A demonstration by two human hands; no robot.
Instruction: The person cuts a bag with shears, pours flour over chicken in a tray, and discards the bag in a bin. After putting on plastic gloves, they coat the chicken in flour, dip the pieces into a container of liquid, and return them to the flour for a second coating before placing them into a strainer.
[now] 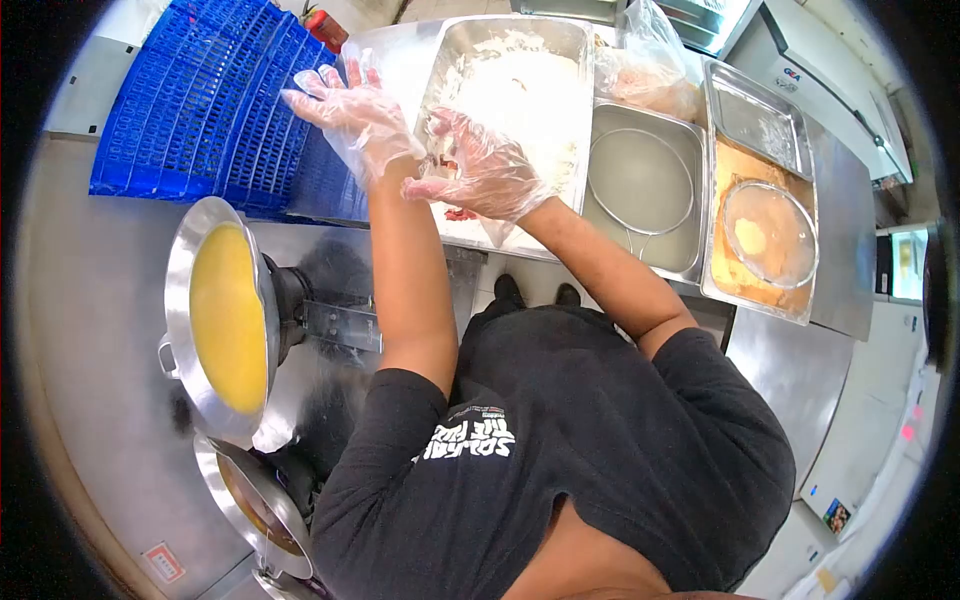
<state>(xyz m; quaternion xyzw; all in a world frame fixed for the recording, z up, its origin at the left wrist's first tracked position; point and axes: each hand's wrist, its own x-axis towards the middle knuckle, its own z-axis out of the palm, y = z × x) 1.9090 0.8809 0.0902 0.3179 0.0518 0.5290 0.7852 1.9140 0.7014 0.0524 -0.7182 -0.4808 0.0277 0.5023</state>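
Note:
My left hand (358,112), in a clear plastic glove, is raised at the left edge of the flour tray with its fingers spread and nothing in it. My right hand (490,170), gloved the same way, hovers over the tray's near left part, thumb and fingers apart, close to my left wrist. White flour (525,95) fills much of the metal tray (578,50). Some reddish-brown pieces (460,213) show in the flour beneath my right hand, partly hidden by it.
Blue plastic crates (215,110) stand at the left. Below them is a wok of yellow oil (228,320), with another pan (265,505) nearer. To the right are a liquid-filled tray with a strainer (642,180), a tray with a sieve (770,235), and a plastic bag (650,65).

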